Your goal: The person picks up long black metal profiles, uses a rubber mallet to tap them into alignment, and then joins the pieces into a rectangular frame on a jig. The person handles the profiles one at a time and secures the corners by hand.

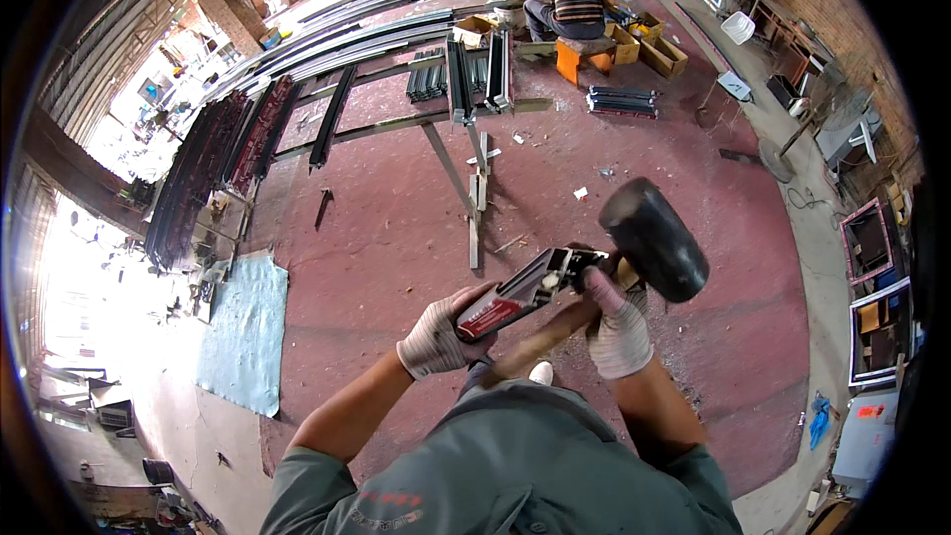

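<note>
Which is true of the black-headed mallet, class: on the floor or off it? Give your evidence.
Off the floor: the gloved right hand grips the mallet by its wooden handle.

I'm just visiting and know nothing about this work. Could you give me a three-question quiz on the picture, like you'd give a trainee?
1. Multiple choice: what does the left hand hold?
A) a blue rag
B) a dark profile piece with a red label
C) a cardboard box

2. True or false: the right hand is bare.

3. Fill the gap: the head of the mallet is ____ in colour.

Key:
1. B
2. False; it wears a pale glove.
3. Black
</note>
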`<state>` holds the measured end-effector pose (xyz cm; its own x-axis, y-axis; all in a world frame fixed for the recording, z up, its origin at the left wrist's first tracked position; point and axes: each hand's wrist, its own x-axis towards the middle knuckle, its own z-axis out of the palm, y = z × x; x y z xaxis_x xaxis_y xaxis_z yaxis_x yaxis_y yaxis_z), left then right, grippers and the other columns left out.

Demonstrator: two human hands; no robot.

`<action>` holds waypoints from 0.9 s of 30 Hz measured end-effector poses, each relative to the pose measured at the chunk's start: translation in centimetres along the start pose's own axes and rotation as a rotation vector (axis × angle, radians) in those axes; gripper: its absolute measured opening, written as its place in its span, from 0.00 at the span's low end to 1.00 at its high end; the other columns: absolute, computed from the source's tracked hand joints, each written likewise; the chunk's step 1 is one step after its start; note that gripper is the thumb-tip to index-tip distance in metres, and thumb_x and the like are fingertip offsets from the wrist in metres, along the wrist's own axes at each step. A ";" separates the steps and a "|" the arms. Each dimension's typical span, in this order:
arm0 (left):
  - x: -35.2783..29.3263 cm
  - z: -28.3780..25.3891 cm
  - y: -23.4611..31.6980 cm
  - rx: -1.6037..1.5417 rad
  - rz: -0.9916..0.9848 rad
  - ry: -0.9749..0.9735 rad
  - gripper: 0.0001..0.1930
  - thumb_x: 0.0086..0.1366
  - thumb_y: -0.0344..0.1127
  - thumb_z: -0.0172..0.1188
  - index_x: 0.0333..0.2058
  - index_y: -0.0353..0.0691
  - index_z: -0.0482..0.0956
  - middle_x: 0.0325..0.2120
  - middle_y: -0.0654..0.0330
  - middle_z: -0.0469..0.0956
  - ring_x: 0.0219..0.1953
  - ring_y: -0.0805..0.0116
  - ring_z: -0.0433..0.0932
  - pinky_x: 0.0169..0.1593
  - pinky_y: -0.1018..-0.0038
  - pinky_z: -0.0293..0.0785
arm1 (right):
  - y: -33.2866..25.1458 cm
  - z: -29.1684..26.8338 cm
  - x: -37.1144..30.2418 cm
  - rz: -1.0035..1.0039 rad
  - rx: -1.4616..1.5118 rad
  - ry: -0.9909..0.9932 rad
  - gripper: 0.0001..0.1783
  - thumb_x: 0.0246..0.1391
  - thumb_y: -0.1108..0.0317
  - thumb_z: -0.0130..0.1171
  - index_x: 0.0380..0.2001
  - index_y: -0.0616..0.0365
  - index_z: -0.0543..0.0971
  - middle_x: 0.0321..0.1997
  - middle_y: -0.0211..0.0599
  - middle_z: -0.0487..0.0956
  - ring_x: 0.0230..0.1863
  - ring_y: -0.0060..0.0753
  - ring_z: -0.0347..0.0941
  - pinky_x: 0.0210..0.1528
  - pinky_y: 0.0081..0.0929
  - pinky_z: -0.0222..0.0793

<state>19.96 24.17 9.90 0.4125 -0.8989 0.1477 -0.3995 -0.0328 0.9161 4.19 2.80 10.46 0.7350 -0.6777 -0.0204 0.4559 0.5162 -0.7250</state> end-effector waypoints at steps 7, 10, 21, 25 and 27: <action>2.8 0.5 -1.4 0.155 0.442 0.038 0.39 0.57 0.31 0.72 0.66 0.34 0.66 0.55 0.47 0.75 0.54 0.48 0.77 0.59 0.61 0.74 | -1.9 2.3 -2.3 -0.147 0.168 -0.268 0.19 0.53 0.81 0.69 0.40 0.49 0.72 0.53 0.53 0.80 0.52 0.46 0.82 0.49 0.43 0.85; 3.6 0.9 -1.0 0.214 0.527 0.070 0.29 0.67 0.30 0.60 0.66 0.36 0.66 0.56 0.46 0.74 0.55 0.48 0.77 0.59 0.61 0.73 | -2.1 2.6 -3.0 -0.267 0.120 -0.355 0.19 0.54 0.79 0.69 0.46 0.51 0.74 0.55 0.57 0.80 0.53 0.48 0.82 0.49 0.43 0.85; 4.7 2.1 -2.0 0.252 0.780 0.114 0.36 0.54 0.29 0.69 0.62 0.30 0.69 0.55 0.44 0.74 0.57 0.41 0.76 0.63 0.50 0.70 | -2.5 2.2 -5.5 -0.281 -0.097 -0.391 0.26 0.51 0.72 0.74 0.46 0.55 0.67 0.49 0.43 0.76 0.58 0.47 0.75 0.66 0.53 0.70; 5.0 1.8 -1.4 0.239 0.816 0.050 0.45 0.58 0.42 0.70 0.71 0.37 0.59 0.59 0.42 0.71 0.57 0.40 0.74 0.62 0.46 0.69 | -1.4 0.7 -4.7 -0.398 -0.102 -0.546 0.25 0.53 0.69 0.73 0.48 0.58 0.68 0.49 0.44 0.75 0.56 0.45 0.74 0.66 0.50 0.69; 4.8 1.6 -1.7 0.257 0.812 0.064 0.45 0.56 0.44 0.69 0.69 0.35 0.61 0.58 0.42 0.71 0.57 0.39 0.75 0.61 0.45 0.70 | -1.3 1.2 -4.7 -0.366 -0.075 -0.551 0.26 0.52 0.65 0.74 0.47 0.60 0.70 0.48 0.45 0.76 0.55 0.45 0.74 0.65 0.47 0.69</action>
<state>21.33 19.21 8.46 -0.0397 -0.6604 0.7498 -0.7612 0.5061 0.4055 0.69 5.95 12.33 0.6976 -0.4254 0.5766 0.7032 0.2521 -0.6648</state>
